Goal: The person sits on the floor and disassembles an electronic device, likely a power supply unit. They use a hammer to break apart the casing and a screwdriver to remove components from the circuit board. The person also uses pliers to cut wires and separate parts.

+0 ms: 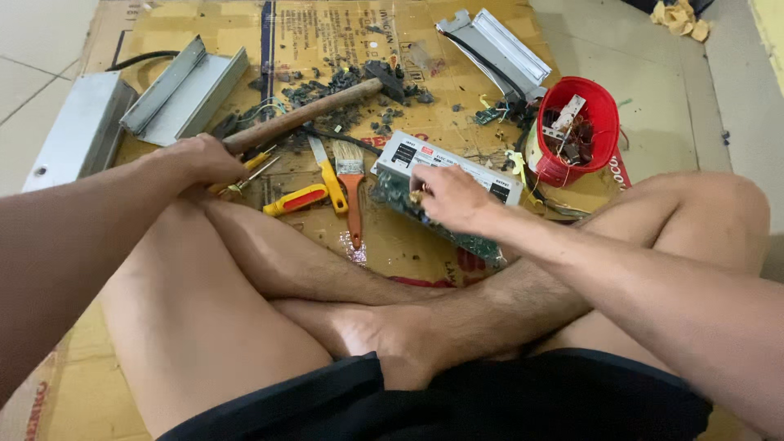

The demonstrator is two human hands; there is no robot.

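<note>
My left hand [200, 159] grips the wooden handle of a hammer [314, 110], whose dark head lies among black debris on the cardboard. My right hand [449, 196] rests on a silver power supply unit [425, 155] with a green circuit board [457, 237] exposed along its near side; the fingers pinch a small part at the board's edge. I sit cross-legged behind both.
Screwdrivers with red and yellow handles [298, 198], a paintbrush [351, 184] and a knife lie between my hands. A red bucket [600, 106] of parts stands at right. Metal casings [184, 90] lie at left and another casing [498, 45] at the top.
</note>
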